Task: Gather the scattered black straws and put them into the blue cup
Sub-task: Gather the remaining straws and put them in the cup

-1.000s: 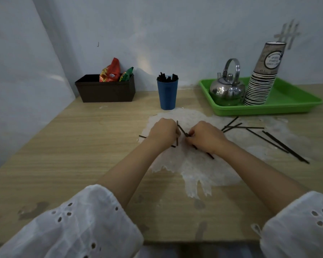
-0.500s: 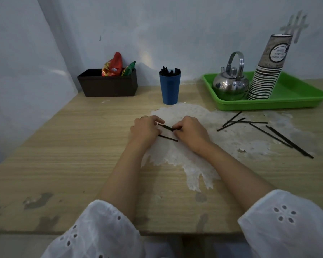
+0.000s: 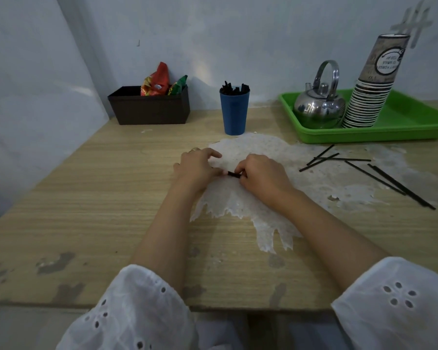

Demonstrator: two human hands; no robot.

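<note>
Partly done: some thin black plastic straws (image 3: 234, 87) in the tall blue cup (image 3: 234, 114), a bunch (image 3: 233, 174) pinched by left hand (image 3: 196, 168) and right hand (image 3: 262, 176), more loose straws (image 3: 379, 176) on the wooden table (image 3: 111, 185).

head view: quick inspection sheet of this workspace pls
Surface: wooden table, scuffed, pale worn patch in the middle.
Job's things: blue cup upright, holding stored straws; straw bundle between the hands; loose straws lying right of them.
Clutter: brown box with snack packets; green tray holding kettle and paper cup stack.
Hands: left hand and right hand both hold the straw bundle.
Cables: nothing seen.
Surroundings: plain wall behind and at left.
</note>
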